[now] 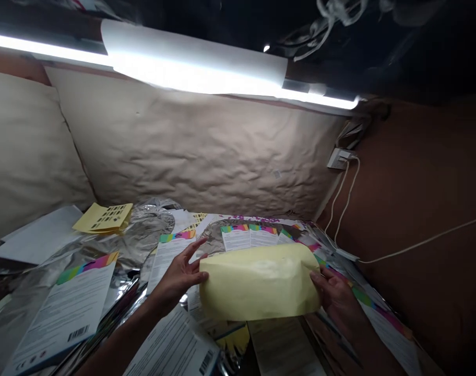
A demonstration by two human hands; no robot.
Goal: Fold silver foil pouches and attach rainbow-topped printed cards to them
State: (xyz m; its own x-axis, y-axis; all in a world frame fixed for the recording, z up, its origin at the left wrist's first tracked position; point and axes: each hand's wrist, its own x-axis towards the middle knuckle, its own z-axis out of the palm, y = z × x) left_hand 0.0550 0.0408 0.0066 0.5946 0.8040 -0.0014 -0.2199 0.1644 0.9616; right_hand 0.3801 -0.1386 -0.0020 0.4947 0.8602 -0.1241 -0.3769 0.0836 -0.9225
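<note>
A pale yellow, slightly glossy sheet of paper is held up in front of me, bowed along its length. No print shows on the side facing me. My left hand is at its left edge, thumb on the front; the index finger points up, away from the paper, and the other fingers are partly hidden. At the opposite edge, my right hand pinches the sheet between thumb and fingers. Behind the paper stand white printed cards with rainbow-coloured top edges. Below it lies a white printed card with a barcode.
Folded yellow sheets with dark labels lie at the left, beside white papers. Another printed card rests on silvery film. A lit tube lamp hangs overhead. White cables run from a wall socket.
</note>
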